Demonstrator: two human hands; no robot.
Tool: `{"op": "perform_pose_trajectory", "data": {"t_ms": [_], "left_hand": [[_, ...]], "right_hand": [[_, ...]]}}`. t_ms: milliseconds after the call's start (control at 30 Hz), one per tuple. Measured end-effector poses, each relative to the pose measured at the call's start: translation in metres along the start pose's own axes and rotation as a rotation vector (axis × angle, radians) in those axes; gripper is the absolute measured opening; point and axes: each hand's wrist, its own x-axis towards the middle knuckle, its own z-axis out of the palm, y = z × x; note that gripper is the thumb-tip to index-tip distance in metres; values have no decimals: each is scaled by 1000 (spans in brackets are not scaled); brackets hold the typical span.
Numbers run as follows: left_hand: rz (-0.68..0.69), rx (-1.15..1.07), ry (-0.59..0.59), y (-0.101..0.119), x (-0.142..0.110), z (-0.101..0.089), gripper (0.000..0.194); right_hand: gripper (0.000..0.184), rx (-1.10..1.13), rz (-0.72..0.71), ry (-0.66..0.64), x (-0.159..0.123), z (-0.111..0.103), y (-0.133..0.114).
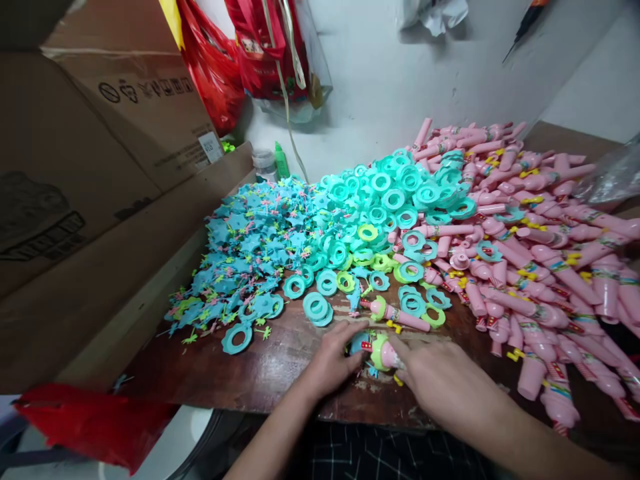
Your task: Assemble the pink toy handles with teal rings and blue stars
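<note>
My left hand [333, 357] and my right hand [440, 380] meet near the front edge of a dark wooden table [240, 373]. Between them is a small toy piece [377, 351] with a yellow-green ring, a pink stem and a bit of blue. My right hand's fingers are closed round its pink end. My left hand's fingers are curled against its blue end. Just beyond lies an assembled pink handle with a green ring [397, 315]. Behind that spread piles of teal rings [395, 200], blue star pieces [250, 247] and pink handles [540, 253].
Large cardboard boxes [90, 167] stand along the left side. Red plastic bags [235, 47] hang against the white wall at the back. A small jar [263, 162] and a green bottle [281, 160] stand by the wall. A clear bag [610, 173] lies at the right.
</note>
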Motion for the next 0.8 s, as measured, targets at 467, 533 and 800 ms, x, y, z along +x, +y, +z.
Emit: {"op": "perform_pose_trajectory", "data": {"t_ms": [467,533,800], "left_hand": [[-140,665,473,-38,23,-39,48],[-37,658,472,-41,21,-39,50],[67,804,503,-25,4,-45,16]], "right_hand": [[46,171,402,804,36,-1,114],[44,192,382,781,60,-15,143],[38,390,376,1060,57,-41,153]]}}
